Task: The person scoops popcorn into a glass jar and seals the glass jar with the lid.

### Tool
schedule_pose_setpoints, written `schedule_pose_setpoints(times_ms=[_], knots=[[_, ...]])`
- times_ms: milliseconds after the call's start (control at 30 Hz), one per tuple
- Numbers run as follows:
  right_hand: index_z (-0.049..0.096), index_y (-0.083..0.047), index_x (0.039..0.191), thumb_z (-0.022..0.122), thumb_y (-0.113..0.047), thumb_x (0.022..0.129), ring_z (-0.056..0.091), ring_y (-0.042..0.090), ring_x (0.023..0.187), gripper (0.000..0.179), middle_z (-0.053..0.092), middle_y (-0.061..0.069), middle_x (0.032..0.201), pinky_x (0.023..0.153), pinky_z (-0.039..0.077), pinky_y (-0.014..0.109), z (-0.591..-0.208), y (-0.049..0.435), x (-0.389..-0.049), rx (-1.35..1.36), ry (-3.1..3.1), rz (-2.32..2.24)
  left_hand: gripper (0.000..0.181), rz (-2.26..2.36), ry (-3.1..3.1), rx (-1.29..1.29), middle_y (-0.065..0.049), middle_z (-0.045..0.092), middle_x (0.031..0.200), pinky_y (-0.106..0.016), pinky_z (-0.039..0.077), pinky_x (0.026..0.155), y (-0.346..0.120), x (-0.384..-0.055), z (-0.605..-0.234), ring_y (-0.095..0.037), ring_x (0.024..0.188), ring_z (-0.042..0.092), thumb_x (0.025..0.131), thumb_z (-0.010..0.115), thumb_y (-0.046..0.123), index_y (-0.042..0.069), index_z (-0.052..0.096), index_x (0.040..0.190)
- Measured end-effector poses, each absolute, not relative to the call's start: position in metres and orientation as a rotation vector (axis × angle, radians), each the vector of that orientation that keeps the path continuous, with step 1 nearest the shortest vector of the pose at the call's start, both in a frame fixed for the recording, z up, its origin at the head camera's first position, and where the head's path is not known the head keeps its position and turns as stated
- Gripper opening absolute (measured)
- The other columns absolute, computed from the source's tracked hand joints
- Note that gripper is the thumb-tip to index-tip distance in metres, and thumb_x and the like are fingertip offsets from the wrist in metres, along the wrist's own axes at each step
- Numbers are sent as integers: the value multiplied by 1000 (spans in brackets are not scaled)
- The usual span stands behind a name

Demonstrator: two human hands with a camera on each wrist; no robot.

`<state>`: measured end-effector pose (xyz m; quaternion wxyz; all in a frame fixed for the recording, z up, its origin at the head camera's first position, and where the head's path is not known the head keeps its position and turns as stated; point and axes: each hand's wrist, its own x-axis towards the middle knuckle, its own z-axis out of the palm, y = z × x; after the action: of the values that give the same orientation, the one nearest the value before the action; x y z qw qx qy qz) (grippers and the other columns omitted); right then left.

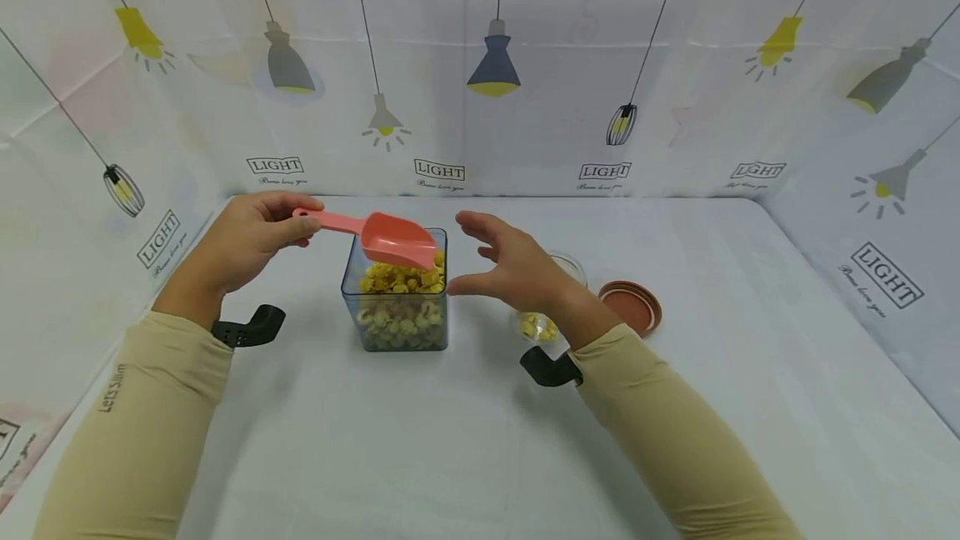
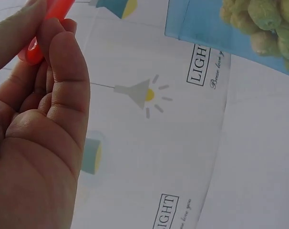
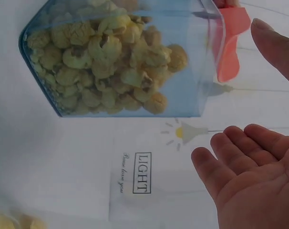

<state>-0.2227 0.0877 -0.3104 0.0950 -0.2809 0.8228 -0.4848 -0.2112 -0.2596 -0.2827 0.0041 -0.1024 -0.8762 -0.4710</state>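
Note:
My left hand (image 1: 258,236) pinches the handle of a pink scoop (image 1: 397,240) between thumb and fingers. The scoop's bowl hangs over a clear bluish container (image 1: 356,273) part filled with yellow popcorn (image 1: 401,323). In the left wrist view the handle's end (image 2: 36,50) pokes out from the fingers. To the right of the container, my right hand (image 1: 517,265) is spread with thumb and fingers apart, holding nothing; its thumb tip is at the container's right rim in the head view. The right wrist view shows the scoop (image 3: 230,45) behind the container's open end.
Behind my right hand stands a clear round jar (image 1: 570,265), partly hidden, with some popcorn (image 1: 538,326) at its near end. A brown round lid (image 1: 632,307) lies to its right. A cloth backdrop printed with lamps (image 1: 493,61) rises behind the white table (image 1: 360,440).

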Motion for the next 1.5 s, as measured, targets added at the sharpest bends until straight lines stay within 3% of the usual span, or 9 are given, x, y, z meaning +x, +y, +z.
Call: schedule_pose_setpoints(times_ms=[300,600,833,933,1300,1500], knots=[[31,-11,157,84,-25,83,33,20,144,93,33,1,160,113,34,37,-312,68,-230,-859,2442,-1309,36,-1531,-2711,-379,1,63,94,-18,53,79,-273,-214,-281,-15,86,62,99,66,19,-5,62,125],[27,-7,158,83,-29,83,28,19,147,96,29,4,162,115,31,38,-310,66,-234,-917,2417,-1225,43,-1407,-2826,-245,-3,64,94,-19,52,81,-283,-213,-265,-19,90,62,98,67,31,0,63,128],[28,-7,157,84,-29,82,28,18,147,97,30,4,161,115,31,35,-309,66,-234,-910,2422,-1207,50,-1278,-2939,-187,-1,66,98,-42,39,89,-290,-214,-248,-22,99,57,97,67,41,6,62,133],[28,-6,157,85,-29,82,28,18,147,97,30,4,161,115,31,35,-309,66,-234,-904,2414,-1213,53,-1214,-2979,-166,-6,66,101,-45,38,88,-289,-214,-242,-26,102,53,96,67,46,8,62,133],[28,-7,158,84,-30,82,28,18,147,97,30,4,161,115,31,34,-312,65,-235,-891,2407,-1219,47,-914,-3043,-222,-10,65,101,-41,42,76,-279,-213,-222,-28,97,53,96,66,45,9,67,126],[27,-7,158,84,-26,83,27,18,147,96,29,4,161,116,30,38,-312,65,-234,-883,2397,-1242,42,-698,-3066,-340,-9,65,96,-40,38,68,-263,-216,-204,-28,90,49,95,69,42,9,72,120]])
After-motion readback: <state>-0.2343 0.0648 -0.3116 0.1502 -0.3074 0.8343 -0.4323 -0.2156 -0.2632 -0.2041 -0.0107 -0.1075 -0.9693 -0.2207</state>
